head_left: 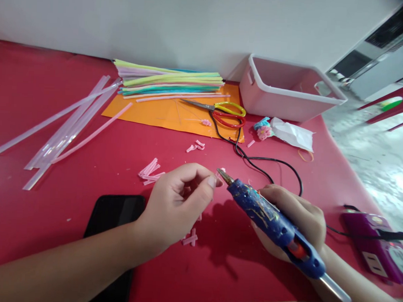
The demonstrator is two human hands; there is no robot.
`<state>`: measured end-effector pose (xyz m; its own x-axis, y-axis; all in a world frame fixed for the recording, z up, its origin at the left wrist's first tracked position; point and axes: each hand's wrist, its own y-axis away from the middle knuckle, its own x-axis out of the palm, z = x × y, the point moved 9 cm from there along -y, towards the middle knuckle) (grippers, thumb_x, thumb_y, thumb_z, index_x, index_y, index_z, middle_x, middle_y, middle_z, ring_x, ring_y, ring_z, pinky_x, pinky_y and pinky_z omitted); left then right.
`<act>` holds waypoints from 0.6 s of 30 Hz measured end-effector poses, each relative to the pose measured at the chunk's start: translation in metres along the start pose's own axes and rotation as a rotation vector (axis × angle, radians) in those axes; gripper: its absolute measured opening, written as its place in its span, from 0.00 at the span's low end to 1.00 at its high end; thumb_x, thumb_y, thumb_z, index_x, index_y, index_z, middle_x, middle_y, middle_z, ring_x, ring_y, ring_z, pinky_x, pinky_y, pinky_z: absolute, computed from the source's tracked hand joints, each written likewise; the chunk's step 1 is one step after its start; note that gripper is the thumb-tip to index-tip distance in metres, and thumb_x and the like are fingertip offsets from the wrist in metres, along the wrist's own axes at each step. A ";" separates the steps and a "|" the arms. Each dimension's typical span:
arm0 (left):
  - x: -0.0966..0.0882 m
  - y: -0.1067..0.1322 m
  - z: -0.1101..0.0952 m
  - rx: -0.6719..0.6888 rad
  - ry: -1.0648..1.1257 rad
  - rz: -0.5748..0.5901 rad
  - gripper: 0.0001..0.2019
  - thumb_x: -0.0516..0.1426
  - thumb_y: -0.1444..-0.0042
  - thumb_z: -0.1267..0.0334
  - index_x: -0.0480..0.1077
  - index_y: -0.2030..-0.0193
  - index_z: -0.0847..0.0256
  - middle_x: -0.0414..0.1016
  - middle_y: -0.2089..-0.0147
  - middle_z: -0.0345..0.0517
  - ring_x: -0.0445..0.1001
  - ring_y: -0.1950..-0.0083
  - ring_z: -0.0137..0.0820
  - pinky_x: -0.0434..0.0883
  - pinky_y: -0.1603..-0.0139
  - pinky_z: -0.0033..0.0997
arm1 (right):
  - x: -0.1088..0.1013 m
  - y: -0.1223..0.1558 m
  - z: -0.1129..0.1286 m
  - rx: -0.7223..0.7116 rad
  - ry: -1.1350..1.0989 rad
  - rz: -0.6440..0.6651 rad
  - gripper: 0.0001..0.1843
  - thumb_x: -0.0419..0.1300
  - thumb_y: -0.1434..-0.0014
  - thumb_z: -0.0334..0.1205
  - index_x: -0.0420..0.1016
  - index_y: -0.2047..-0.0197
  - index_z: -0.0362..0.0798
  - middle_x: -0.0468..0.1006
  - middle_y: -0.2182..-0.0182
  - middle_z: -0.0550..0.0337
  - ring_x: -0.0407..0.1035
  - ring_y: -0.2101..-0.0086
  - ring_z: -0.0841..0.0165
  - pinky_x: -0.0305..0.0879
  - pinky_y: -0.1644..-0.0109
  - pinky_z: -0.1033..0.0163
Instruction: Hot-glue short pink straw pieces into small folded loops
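Observation:
My right hand (pixel 292 217) is wrapped round a blue hot glue gun (pixel 262 211), smeared with dried glue. A clear glue stick (pixel 335 288) sticks out of its rear end. The gun's metal nozzle points left, close to the fingertips of my left hand (pixel 182 203). Thumb and forefinger of that hand are pinched on a small pink pipe cleaner piece (pixel 222 173), mostly hidden behind the fingers and nozzle. Short cut pink pipe cleaner pieces (pixel 150 171) lie left of my left hand, with others beyond and below it.
Clear glue sticks (pixel 72 118) and a bundle of coloured pipe cleaners (pixel 171 80) lie behind. Scissors (pixel 219 111) rest on orange paper (pixel 143 115). A pink bin (pixel 284 101), a black phone (pixel 115 214), a purple power strip (pixel 374 243) and a black cord (pixel 271 159) surround my hands.

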<state>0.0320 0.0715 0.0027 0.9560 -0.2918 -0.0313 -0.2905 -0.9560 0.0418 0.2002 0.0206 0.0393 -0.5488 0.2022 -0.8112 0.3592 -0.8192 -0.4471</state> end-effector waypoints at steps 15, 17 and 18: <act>0.000 0.001 0.010 -0.116 0.058 -0.012 0.11 0.55 0.38 0.60 0.67 0.71 0.60 0.64 0.77 0.34 0.73 0.80 0.26 0.65 0.80 0.24 | -0.009 0.000 -0.003 0.052 -0.081 -0.072 0.13 0.59 0.46 0.30 0.67 0.58 0.53 0.71 0.75 0.65 0.68 0.76 0.71 0.66 0.72 0.66; -0.001 0.001 0.010 -0.113 0.061 -0.012 0.11 0.55 0.38 0.60 0.67 0.71 0.60 0.64 0.77 0.33 0.73 0.80 0.26 0.65 0.80 0.24 | -0.008 -0.001 -0.001 0.036 -0.093 -0.064 0.12 0.59 0.46 0.31 0.67 0.59 0.53 0.71 0.75 0.65 0.68 0.76 0.71 0.64 0.73 0.66; -0.001 0.001 0.009 -0.107 0.063 -0.011 0.11 0.55 0.37 0.60 0.67 0.71 0.60 0.64 0.77 0.33 0.72 0.80 0.26 0.65 0.80 0.24 | -0.008 -0.002 0.001 0.018 -0.094 -0.056 0.11 0.60 0.46 0.31 0.66 0.59 0.52 0.71 0.75 0.65 0.68 0.76 0.71 0.64 0.73 0.66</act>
<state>0.0305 0.0704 -0.0063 0.9609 -0.2753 0.0306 -0.2768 -0.9495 0.1481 0.2032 0.0207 0.0469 -0.6364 0.1974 -0.7456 0.3126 -0.8177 -0.4833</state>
